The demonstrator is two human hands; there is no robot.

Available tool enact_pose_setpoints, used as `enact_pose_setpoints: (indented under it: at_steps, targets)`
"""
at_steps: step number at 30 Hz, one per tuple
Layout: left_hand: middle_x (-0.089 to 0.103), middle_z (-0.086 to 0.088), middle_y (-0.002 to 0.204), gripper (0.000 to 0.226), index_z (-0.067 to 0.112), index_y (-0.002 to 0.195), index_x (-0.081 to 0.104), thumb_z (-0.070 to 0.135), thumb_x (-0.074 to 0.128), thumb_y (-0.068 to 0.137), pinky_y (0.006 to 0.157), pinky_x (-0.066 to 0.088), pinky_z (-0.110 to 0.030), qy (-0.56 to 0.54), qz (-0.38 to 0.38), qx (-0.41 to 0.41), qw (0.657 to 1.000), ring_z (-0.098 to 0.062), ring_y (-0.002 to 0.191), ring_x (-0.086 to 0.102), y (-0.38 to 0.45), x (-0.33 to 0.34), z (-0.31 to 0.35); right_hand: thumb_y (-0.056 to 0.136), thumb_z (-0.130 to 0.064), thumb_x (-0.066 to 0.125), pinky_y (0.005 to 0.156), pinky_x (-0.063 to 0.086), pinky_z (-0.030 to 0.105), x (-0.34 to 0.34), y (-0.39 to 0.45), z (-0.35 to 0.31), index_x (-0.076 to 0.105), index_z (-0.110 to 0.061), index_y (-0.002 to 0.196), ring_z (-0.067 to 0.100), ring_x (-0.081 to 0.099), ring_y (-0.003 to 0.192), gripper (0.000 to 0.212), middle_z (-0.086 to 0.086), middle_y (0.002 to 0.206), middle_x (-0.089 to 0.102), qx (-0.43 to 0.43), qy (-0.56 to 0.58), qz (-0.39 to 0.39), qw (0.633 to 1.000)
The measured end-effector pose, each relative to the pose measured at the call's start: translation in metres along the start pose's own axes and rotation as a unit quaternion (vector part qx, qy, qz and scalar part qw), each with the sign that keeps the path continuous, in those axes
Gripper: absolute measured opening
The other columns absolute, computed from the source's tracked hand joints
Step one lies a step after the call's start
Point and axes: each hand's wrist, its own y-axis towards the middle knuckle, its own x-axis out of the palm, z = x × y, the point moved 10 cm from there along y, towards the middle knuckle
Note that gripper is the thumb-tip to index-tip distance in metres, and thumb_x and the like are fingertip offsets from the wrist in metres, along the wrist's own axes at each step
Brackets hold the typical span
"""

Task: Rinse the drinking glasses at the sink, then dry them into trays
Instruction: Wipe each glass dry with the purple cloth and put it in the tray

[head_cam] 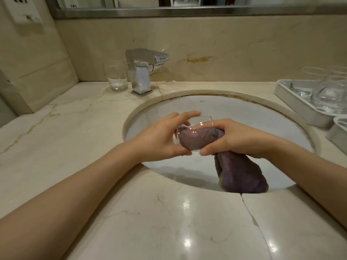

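— Two hands over the sink [234,111]?
— Yes. The left hand [161,136] grips a tilted glass [189,132]; the right hand [234,137] holds a purple cloth [238,173] stuffed inside.
— Around them?
— Another glass [116,76] just beside the tap [143,72]; glasses in the tray [293,104], right.

a small maker's mark on the sink [202,100] rim is too faint to read

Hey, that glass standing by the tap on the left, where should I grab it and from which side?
Probably round the glass by the tap at its lower, narrower wall, fingers coming from the front left. It stands upright with a little water in it, so keep it level. The tap crowds its right side, while the counter in front is bare.
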Motion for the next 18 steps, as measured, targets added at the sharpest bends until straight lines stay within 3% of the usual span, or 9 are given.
enact_pose_setpoints:
  at_steps: [5, 9, 12, 15, 18]
  targets:
    - [0.055, 0.001, 0.128, 0.089, 0.035, 0.144, 0.034, 0.033, 0.083, 0.07, 0.089, 0.049, -0.035, 0.09, 0.08, 0.046, 0.992, -0.005, 0.11, 0.05, 0.0, -0.029, 0.009, 0.062, -0.013, 0.08, 0.072, 0.056, 0.023, -0.008, -0.004, -0.015, 0.071, -0.033, 0.099, 0.018, 0.066, 0.081, 0.043, -0.004, 0.09, 0.074, -0.04, 0.105, 0.023, 0.993]
    - [0.055, 0.008, 0.131, 0.082, 0.038, 0.14, 0.034, 0.056, 0.067, 0.067, 0.087, 0.041, -0.031, 0.121, 0.117, 0.065, 0.984, -0.016, 0.105, 0.047, -0.001, -0.041, 0.015, 0.067, -0.011, 0.074, 0.066, 0.055, 0.024, -0.015, -0.008, -0.026, 0.072, -0.031, 0.103, 0.018, 0.06, 0.07, 0.041, 0.0, 0.082, 0.07, -0.08, 0.15, 0.02, 0.985]
    - [0.057, 0.011, 0.125, 0.081, 0.04, 0.138, 0.034, 0.06, 0.062, 0.065, 0.082, 0.038, -0.03, 0.117, 0.142, 0.056, 0.981, -0.017, 0.097, 0.044, -0.002, -0.046, 0.019, 0.068, -0.009, 0.071, 0.06, 0.054, 0.023, -0.022, -0.011, -0.031, 0.07, -0.026, 0.106, 0.013, 0.059, 0.062, 0.042, 0.0, 0.076, 0.068, -0.092, 0.161, 0.029, 0.982]
    - [0.059, 0.008, 0.123, 0.08, 0.042, 0.137, 0.032, 0.063, 0.061, 0.065, 0.087, 0.039, -0.035, 0.11, 0.16, 0.041, 0.98, -0.021, 0.102, 0.049, -0.003, -0.053, 0.022, 0.068, -0.009, 0.072, 0.062, 0.054, 0.023, -0.036, -0.017, -0.039, 0.073, -0.028, 0.103, 0.013, 0.058, 0.063, 0.04, 0.003, 0.085, 0.068, -0.104, 0.161, 0.065, 0.979]
    - [0.058, 0.012, 0.123, 0.08, 0.045, 0.134, 0.032, 0.062, 0.066, 0.063, 0.093, 0.044, -0.046, 0.059, 0.176, 0.023, 0.982, -0.022, 0.109, 0.053, -0.005, -0.062, 0.02, 0.071, -0.003, 0.075, 0.062, 0.051, 0.02, -0.049, -0.03, -0.06, 0.072, -0.027, 0.103, 0.008, 0.059, 0.066, 0.04, -0.006, 0.085, 0.071, -0.139, 0.114, 0.127, 0.975]
